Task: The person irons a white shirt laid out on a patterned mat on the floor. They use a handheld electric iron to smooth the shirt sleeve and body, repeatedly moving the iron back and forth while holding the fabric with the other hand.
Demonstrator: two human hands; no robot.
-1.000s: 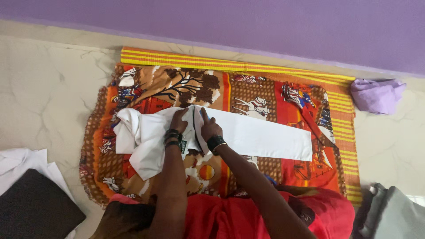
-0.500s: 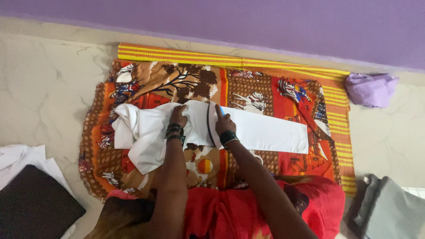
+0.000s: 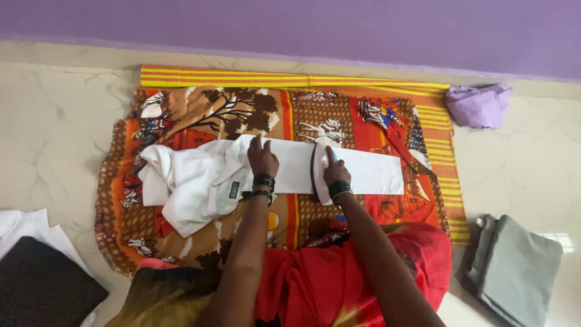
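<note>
A white garment lies on an orange and brown patterned cloth (image 3: 200, 115) on the floor. Its long part (image 3: 369, 172) is spread flat to the right, and the rest (image 3: 181, 181) is bunched at the left. My left hand (image 3: 262, 158) presses flat on the garment near its middle, fingers apart. My right hand (image 3: 334, 172) grips a white iron (image 3: 317, 172) with a dark edge, which stands on the flat strip just right of my left hand. Both wrists wear dark bangles.
A yellow and orange striped mat (image 3: 242, 77) lies under the patterned cloth along the purple wall. A crumpled purple cloth (image 3: 478, 104) sits at the far right. Folded grey cloths (image 3: 514, 266) lie at the right, and a black item (image 3: 42, 284) on white fabric (image 3: 18, 224) at the left.
My right hand has slid the iron to the right along the white strip. My left hand has shifted a little to the right on the garment.
</note>
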